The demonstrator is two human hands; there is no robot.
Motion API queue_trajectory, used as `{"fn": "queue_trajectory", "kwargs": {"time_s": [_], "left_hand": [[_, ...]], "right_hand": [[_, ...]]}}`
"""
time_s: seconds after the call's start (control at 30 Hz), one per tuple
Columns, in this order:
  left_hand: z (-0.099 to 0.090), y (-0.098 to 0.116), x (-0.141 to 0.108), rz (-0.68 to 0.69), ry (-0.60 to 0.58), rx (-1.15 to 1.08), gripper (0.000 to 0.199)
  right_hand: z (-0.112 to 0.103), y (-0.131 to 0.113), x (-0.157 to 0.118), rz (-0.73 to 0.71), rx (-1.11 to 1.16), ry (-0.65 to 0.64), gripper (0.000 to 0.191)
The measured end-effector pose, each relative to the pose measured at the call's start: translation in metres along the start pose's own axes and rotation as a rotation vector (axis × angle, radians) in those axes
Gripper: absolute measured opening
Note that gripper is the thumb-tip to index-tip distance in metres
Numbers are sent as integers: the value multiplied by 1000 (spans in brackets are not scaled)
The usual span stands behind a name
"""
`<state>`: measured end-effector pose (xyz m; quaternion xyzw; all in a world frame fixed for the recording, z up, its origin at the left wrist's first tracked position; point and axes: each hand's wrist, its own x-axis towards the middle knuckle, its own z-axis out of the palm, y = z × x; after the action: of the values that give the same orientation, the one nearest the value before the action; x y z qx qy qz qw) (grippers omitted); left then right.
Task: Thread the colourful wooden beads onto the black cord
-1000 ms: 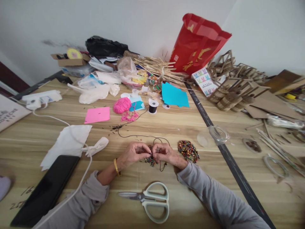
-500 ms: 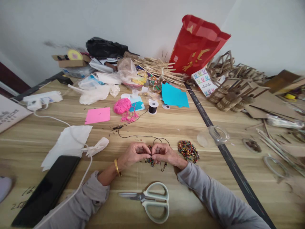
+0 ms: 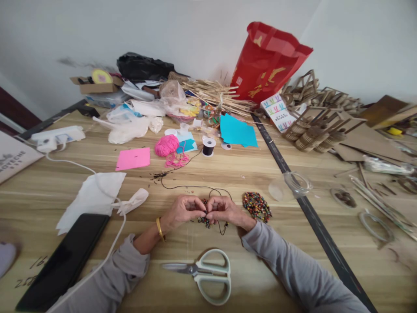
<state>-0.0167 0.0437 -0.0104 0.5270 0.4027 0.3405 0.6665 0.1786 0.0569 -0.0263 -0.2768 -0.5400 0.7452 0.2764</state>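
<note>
My left hand (image 3: 183,209) and my right hand (image 3: 225,210) meet fingertip to fingertip, both pinched on the thin black cord (image 3: 182,187). The exact spot they grip is tiny and mostly covered by the fingers. Directly beneath them lies a cluster of small multicoloured beads (image 3: 204,224), partly hidden by my hands. From there the cord loops behind my right hand and runs back across the table to a white spool (image 3: 208,148) wound with black. Right of my right hand rests a heap of strung multicoloured beads (image 3: 256,207). Scissors (image 3: 195,269) with pale green handles lie closer to me.
A black phone-like slab (image 3: 65,261), white paper (image 3: 87,200) and a white cable lie at left. Pink yarn (image 3: 167,145), a pink sheet (image 3: 133,158) and blue sheets (image 3: 238,130) sit farther back. A red bag (image 3: 267,61) and small woven baskets (image 3: 312,130) stand behind.
My hands stay pinched together in nearly the same place, with only slight finger movement. The objects on the table have not moved.
</note>
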Motion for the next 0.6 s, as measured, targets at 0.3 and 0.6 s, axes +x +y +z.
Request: {"fn": "queue_trajectory", "kwargs": {"time_s": [0.3,0.6], "left_hand": [[0,0,0,22,8,12,22],[-2,-4,0,62,-28,29,21]], "right_hand": [[1,-3,1,-5,-13,-10,30],[1,-5,0,-28,-48,-5,29]]}}
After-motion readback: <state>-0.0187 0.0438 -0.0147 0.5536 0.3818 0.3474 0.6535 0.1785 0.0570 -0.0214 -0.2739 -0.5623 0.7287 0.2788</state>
